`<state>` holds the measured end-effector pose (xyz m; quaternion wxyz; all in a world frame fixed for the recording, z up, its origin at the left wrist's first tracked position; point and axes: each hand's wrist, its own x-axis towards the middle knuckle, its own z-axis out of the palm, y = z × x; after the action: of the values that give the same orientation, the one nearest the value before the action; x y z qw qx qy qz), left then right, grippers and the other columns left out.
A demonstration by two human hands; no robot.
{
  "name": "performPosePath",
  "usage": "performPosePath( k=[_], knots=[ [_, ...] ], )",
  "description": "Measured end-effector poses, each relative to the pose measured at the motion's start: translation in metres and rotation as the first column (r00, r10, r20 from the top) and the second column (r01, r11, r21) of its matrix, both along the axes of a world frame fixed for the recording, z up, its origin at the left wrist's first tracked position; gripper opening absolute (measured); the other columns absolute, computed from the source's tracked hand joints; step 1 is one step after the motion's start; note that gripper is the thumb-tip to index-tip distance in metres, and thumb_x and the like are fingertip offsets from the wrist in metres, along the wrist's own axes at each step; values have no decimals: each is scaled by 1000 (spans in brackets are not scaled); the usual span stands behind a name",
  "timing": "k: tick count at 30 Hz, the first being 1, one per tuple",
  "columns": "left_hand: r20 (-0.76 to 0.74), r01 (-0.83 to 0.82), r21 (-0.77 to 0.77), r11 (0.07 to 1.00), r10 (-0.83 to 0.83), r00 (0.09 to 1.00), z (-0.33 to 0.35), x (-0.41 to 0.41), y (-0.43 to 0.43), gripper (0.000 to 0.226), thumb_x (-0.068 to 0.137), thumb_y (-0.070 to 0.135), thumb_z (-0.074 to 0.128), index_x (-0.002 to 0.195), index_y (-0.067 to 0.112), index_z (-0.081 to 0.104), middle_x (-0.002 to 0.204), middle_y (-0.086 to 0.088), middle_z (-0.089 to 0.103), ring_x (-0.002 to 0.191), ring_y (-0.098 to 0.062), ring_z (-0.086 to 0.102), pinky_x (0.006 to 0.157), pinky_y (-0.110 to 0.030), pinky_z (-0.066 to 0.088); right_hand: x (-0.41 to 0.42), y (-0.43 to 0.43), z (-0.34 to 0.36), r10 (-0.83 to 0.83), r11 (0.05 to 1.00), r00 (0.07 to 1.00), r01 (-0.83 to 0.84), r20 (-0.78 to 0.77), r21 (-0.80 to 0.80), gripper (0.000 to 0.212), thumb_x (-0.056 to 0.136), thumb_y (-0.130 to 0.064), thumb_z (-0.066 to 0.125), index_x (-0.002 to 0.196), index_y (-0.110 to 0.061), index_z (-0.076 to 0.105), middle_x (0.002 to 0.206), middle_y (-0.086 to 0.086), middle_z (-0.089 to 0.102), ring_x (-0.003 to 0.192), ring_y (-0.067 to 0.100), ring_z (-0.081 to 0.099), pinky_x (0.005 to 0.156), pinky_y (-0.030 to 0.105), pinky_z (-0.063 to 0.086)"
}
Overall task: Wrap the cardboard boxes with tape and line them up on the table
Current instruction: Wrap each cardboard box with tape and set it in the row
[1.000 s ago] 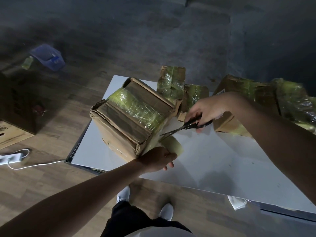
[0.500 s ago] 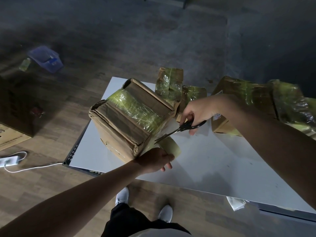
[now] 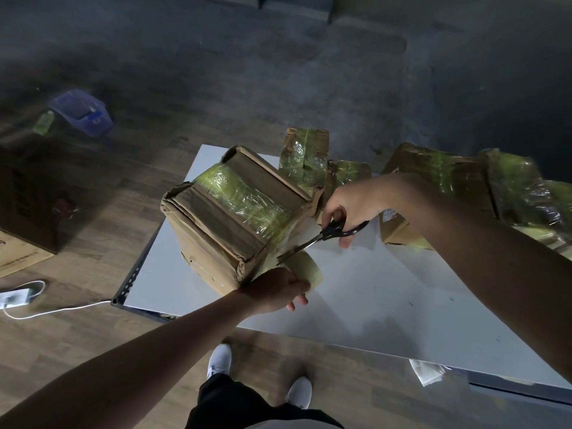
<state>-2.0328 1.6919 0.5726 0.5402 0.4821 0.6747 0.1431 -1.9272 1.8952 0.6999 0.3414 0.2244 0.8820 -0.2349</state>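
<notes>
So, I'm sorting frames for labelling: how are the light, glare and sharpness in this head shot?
Head view: dim overall, the floor nearly black; the white table is brightest; glare glints on the taped box; the scissors in the right hand look slightly soft; wide-angle stretch enlarges the left forearm and right forearm toward the corners.

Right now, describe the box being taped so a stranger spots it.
Start at the white rectangular table; go to its left end. The big brown cardboard box there stands apart from the taped boxes along the far edge, and black-handled scissors meet its side.
</notes>
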Motion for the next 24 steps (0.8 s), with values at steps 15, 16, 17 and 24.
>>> performPosePath(
  k=[15, 16, 17, 24],
  knots=[
    [-58, 10, -10, 1000, -11, 998, -4, -8, -1, 48, 99, 45, 42, 72, 22, 75, 77, 5, 73, 77, -6, 65, 66, -19, 41, -7, -2, 11, 55, 998, 998, -55, -5, 25, 42, 60, -53, 85, 93, -37, 65, 70, -22, 62, 64, -2, 56, 49, 12, 39],
    [-79, 33, -4, 999, -33, 996, -4, -9, -1, 48, 98, 45, 42, 69, 24, 73, 72, 8, 72, 72, -3, 63, 64, -18, 40, -5, -2, 11, 46, 998, 999, -47, 9, 39, 43, 61, -51, 86, 96, -38, 64, 77, -21, 63, 72, 1, 57, 54, 17, 43],
    [-97, 65, -5, 998, -66, 993, -6, -9, 0, 48, 98, 45, 41, 66, 25, 72, 68, 10, 70, 66, 0, 61, 63, -17, 39, 0, -2, 10, 30, 998, 999, -32, 35, 50, 43, 63, -48, 86, 98, -39, 63, 83, -20, 62, 77, 4, 58, 58, 21, 44],
    [-228, 167, 64, 984, -149, 962, -8, 2, 7, 48, 100, 35, 38, 71, 13, 69, 65, 4, 66, 59, 1, 58, 63, -9, 41, 72, 2, -43, -321, 945, 947, 322, -22, 52, 46, 71, -53, 78, 108, -33, 59, 97, -12, 63, 85, 9, 61, 69, 27, 51]
  ],
)
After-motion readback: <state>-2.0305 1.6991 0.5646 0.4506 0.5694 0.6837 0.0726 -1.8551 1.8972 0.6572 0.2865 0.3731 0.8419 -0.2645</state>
